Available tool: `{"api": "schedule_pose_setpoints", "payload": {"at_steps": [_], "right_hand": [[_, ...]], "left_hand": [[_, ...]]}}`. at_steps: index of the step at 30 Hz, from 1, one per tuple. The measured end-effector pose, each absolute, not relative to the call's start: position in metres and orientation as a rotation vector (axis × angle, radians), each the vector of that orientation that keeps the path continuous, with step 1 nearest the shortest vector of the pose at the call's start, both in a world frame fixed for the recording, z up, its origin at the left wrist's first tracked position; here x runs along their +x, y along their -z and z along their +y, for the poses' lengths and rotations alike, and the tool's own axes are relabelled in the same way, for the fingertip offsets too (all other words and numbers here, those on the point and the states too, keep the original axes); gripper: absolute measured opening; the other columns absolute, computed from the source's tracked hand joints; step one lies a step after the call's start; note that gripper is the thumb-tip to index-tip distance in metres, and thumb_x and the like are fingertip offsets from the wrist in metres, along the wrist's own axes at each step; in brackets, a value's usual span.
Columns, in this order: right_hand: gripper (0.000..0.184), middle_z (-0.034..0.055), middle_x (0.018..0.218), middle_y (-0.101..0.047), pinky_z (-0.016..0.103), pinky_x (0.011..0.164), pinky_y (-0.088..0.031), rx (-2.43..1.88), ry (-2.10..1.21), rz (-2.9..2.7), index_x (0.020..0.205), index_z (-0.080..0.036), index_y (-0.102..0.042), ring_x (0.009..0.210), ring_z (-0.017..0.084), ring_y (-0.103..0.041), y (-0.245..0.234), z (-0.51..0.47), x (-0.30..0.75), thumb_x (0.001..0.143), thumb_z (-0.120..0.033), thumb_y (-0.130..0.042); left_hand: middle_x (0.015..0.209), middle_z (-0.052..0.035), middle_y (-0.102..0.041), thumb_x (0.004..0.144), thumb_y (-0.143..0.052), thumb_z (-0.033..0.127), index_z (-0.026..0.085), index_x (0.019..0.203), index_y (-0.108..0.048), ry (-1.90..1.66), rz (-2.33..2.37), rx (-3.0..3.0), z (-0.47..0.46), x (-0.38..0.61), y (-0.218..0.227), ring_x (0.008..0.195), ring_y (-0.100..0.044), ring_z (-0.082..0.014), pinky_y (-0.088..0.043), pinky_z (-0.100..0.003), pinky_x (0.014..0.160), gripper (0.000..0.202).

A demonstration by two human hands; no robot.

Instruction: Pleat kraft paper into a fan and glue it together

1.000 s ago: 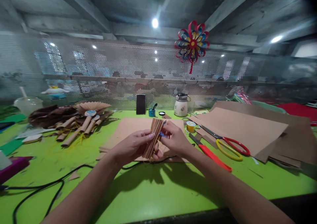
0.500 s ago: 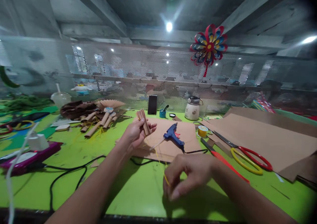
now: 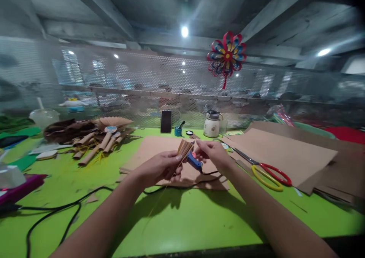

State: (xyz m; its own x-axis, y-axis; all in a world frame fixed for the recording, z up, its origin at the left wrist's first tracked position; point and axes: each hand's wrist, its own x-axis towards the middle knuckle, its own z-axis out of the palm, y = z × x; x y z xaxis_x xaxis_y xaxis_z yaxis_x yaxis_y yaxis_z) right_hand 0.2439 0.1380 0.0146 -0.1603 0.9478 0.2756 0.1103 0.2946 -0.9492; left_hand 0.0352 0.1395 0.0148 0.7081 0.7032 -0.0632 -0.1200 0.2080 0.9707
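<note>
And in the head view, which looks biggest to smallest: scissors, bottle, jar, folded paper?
1. Scissors
2. Bottle and folded paper: can't rank; the left hand hides some paper
3. Jar

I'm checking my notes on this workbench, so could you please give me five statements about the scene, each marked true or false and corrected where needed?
1. The left hand holds a bundle of pleated brown paper. True.
2. The scissors lie to the left of both hands. False: the scissors lie to the right.
3. The visible body of the glue gun is yellow. False: the glue gun's visible body is blue.
4. The tabletop is green. True.
5. The flower-shaped ornament appears lower in the picture than the flask. False: the ornament appears higher.
</note>
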Motion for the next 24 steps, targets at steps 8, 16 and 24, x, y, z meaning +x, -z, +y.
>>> {"api": "schedule_pose_setpoints", "payload": {"at_steps": [8,16,24], "right_hand": [[0.067,0.0121,0.097,-0.068,0.033,0.074,-0.050,-0.648,-1.905,-1.426,0.117,-0.015,-0.056,0.088,0.020,-0.065,-0.008,0.132,0.240,0.086,-0.067,-0.028],[0.038,0.0049,0.091,-0.069,0.040,0.085,-0.047,-0.421,-1.437,-1.232,0.127,-0.025,-0.045,0.086,0.020,-0.064,-0.031,0.129,0.253,0.090,-0.036,-0.040],[0.026,-0.0072,0.040,-0.046,0.022,0.046,-0.035,-0.688,-1.166,-1.206,0.097,-0.014,-0.061,0.034,0.007,-0.029,-0.026,0.156,0.285,0.087,-0.033,-0.047]], "left_hand": [[0.065,-0.0002,-0.053,0.088,-0.047,0.039,0.018,0.095,-0.058,-0.325,0.594,1.614,0.125,0.043,-0.022,0.048,-0.047,-0.0084,-0.028,-0.020,0.043,0.025],[0.064,0.0013,-0.051,0.085,-0.049,0.044,0.018,0.088,-0.057,-0.228,0.703,1.714,0.124,0.043,-0.024,0.047,-0.041,-0.0078,-0.028,-0.019,0.042,0.027],[0.059,0.0035,-0.045,0.085,-0.049,0.044,0.018,0.103,-0.057,-0.306,0.790,1.756,0.130,0.046,-0.019,0.043,-0.036,-0.0084,-0.022,-0.021,0.040,0.033]]}}
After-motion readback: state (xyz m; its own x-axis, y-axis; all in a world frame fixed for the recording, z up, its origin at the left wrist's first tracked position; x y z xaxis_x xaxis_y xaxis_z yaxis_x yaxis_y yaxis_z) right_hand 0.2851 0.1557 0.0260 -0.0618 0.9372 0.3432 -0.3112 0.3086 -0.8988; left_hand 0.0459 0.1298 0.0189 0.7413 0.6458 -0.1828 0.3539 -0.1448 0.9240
